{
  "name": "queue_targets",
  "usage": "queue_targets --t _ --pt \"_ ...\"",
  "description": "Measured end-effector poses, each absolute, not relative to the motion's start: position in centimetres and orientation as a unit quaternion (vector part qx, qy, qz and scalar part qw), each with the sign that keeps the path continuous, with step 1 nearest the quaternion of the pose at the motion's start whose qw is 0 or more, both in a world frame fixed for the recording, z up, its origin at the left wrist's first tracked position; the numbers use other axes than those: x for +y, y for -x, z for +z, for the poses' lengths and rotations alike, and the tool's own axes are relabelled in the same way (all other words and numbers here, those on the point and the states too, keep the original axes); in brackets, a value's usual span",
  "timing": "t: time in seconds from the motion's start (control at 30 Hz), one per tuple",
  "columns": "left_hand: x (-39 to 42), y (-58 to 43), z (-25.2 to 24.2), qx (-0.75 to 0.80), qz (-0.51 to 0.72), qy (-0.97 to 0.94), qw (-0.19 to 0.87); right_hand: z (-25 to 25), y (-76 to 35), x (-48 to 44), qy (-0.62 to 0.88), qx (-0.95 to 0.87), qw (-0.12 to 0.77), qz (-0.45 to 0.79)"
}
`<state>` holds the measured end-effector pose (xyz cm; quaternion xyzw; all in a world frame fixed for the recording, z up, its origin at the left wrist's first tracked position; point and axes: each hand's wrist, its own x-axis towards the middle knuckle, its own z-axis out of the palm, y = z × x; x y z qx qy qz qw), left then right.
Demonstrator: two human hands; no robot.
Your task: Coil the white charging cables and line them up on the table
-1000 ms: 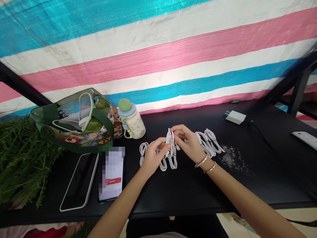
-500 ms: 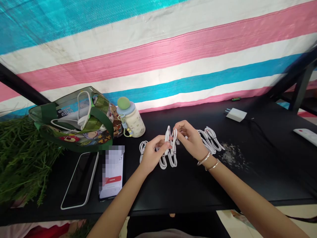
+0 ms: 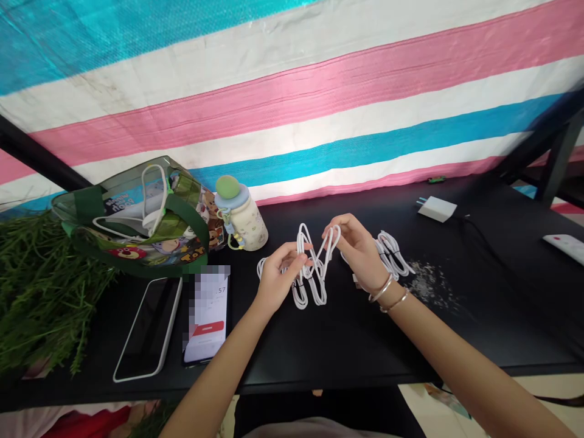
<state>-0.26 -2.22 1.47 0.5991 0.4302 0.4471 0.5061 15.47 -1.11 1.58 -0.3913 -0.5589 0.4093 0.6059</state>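
A looped white cable [image 3: 303, 238] is held up between my two hands above the black table. My left hand [image 3: 279, 274] pinches it between thumb and fingers. The fingers of my right hand [image 3: 356, 248], which has two bracelets at the wrist, are closed on another loop of it. Behind and below lie bundled white cables [image 3: 320, 292], partly covered by the held one. Another tied white cable bundle [image 3: 393, 254] rests just right of my right hand, and one more is mostly hidden behind my left hand.
Left stand a green see-through bag [image 3: 137, 243], a cream bottle [image 3: 246, 225] with a green cap, leafy plants [image 3: 45, 292] and two phones [image 3: 150, 328]. To the right are a white charger [image 3: 437, 208], scattered pale crumbs [image 3: 431, 286] and a white remote [image 3: 566, 246]. A striped sheet hangs behind.
My right hand has moved a little to the right, away from my left. The loops of the held cable have spread apart into a V shape.
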Motion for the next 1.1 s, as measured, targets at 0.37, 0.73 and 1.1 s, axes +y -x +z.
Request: queue_targets --t 0.37,0.73,1.1 --pt "-2.2 0.2 1.3 0.432 0.477 -0.584 0.494 1.4 -15.6 -1.1 0.410 -0.508 0.627 0.425" --pt "-2.2 0.4 1.4 0.444 0.481 -0.584 0.480 1.3 -16.2 -0.8 0.407 -0.498 0.614 0.458" --pt "-2.0 0.2 1.5 0.500 0.475 -0.583 0.429 2.5 -18.9 0.3 0.398 -0.448 0.653 0.463"
